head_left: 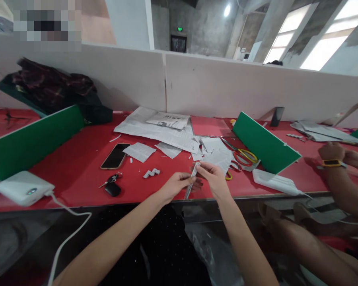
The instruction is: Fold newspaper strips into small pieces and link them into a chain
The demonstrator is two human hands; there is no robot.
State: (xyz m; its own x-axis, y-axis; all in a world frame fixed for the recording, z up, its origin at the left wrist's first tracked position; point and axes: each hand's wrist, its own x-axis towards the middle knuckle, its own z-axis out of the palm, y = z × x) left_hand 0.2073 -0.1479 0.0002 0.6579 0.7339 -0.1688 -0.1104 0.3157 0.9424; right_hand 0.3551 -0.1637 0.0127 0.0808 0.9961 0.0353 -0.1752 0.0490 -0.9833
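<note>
Between my two hands is a narrow folded strip of newspaper (193, 177), slanting above the table's front edge. My left hand (176, 185) pinches it near the middle, thumb on top. Fingers of my right hand (210, 174) close on its upper end. Left of my hands lies a small zigzag piece of folded paper (151, 172) on the red table (167, 186). Cut newspaper squares (139, 151) lie beyond it. Scissors with red and yellow handles (241, 156) rest among paper scraps to the right of my right hand.
A phone (115, 156), keys with a black fob (112, 186) and a white power bank (24, 187) lie to the left. Green dividers (265, 143) stand on both sides. Newspaper sheets (158, 129) lie at the back. At right are another white device (275, 182) and another person's hands (332, 155).
</note>
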